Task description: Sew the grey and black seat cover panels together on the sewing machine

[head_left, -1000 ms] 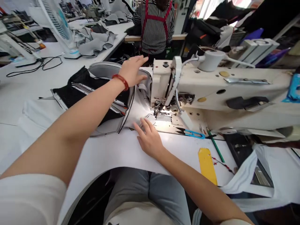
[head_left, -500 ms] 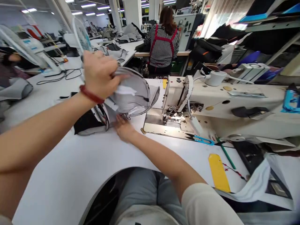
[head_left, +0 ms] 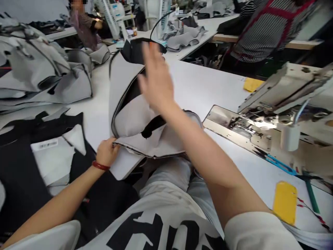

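A half-sewn grey and black fabric bag (head_left: 132, 121) lies in front of me at the table edge, its inside facing up and dark piping along its seams. My left hand (head_left: 106, 152), with a red bracelet at the wrist, pinches the bag's near left edge. My right hand (head_left: 157, 78) is over the far part of the bag, fingers stretched out and slightly blurred. Whether its palm touches the fabric I cannot tell. Some of the bag is hidden behind my right forearm.
To the right stands a sewing machine (head_left: 260, 121), with blue thread snips (head_left: 281, 164) and a yellow card (head_left: 284, 201) near it. Grey sewn pieces (head_left: 59, 76) are heaped at the left. Black cut panels (head_left: 18, 163) lie nearer. Two people work beyond.
My view has swung left. The bag has come closer and now lies opened toward me. My left hand has lowered to its near edge; my right hand has moved to its far side.
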The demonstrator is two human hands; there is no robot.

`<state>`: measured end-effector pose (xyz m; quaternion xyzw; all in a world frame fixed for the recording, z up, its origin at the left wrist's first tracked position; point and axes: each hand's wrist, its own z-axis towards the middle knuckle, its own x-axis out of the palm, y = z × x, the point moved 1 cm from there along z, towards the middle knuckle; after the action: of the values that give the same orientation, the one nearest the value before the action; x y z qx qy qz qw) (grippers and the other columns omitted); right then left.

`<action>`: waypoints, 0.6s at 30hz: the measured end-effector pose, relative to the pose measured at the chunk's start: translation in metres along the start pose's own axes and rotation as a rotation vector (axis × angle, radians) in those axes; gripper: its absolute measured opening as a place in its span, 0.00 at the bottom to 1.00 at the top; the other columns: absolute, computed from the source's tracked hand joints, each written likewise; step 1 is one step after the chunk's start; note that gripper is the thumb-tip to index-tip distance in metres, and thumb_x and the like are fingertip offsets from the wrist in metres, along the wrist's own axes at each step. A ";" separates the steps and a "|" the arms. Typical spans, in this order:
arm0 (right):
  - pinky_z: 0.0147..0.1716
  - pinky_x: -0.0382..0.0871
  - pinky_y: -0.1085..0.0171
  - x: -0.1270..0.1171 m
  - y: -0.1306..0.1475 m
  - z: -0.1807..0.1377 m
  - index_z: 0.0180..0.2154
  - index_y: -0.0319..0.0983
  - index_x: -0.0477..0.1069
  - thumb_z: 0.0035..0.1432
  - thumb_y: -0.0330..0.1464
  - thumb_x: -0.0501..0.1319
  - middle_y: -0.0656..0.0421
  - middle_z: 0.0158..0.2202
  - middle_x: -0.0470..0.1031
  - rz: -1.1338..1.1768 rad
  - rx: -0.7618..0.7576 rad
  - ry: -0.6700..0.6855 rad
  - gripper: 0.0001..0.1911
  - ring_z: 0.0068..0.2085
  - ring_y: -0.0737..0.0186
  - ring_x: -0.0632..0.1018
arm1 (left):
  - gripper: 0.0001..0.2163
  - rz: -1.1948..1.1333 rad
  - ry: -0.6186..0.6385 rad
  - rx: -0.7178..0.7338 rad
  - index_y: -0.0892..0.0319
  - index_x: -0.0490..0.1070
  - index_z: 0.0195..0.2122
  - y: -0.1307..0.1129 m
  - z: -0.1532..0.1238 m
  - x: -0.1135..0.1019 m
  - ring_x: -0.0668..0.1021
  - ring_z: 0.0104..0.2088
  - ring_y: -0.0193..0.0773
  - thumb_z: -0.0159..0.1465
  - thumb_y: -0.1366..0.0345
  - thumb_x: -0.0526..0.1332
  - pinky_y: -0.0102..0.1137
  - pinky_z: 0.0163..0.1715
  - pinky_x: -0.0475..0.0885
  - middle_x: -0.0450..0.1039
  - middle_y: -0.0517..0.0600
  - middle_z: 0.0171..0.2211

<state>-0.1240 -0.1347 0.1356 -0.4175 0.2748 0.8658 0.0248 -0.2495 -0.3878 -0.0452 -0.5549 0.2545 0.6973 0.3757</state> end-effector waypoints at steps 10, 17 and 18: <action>0.34 0.71 0.63 0.103 -0.070 -0.020 0.35 0.33 0.77 0.64 0.40 0.56 0.53 0.31 0.80 0.266 0.429 0.468 0.18 0.35 0.56 0.79 | 0.06 -0.463 0.277 0.172 0.57 0.71 0.35 -0.040 -0.079 -0.014 0.73 0.32 0.38 0.57 0.63 0.64 0.33 0.37 0.68 0.74 0.49 0.33; 0.30 0.65 0.60 -0.034 -0.008 -0.003 0.34 0.41 0.77 0.62 0.42 0.53 0.55 0.27 0.76 -0.015 0.051 -0.248 0.17 0.25 0.60 0.73 | 0.20 -0.875 0.385 0.001 0.57 0.74 0.40 -0.003 -0.091 -0.015 0.76 0.38 0.41 0.57 0.45 0.65 0.37 0.44 0.72 0.75 0.51 0.36; 0.28 0.65 0.60 -0.051 -0.016 0.000 0.37 0.43 0.78 0.61 0.46 0.56 0.56 0.24 0.74 -0.099 0.103 -0.232 0.17 0.23 0.60 0.71 | 0.21 -0.927 0.335 -0.061 0.56 0.74 0.43 0.008 -0.089 -0.012 0.77 0.41 0.42 0.59 0.45 0.63 0.37 0.45 0.72 0.75 0.53 0.39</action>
<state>-0.0866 -0.1112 0.1660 -0.3259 0.2931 0.8907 0.1205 -0.2028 -0.4645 -0.0571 -0.7251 0.0170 0.3649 0.5838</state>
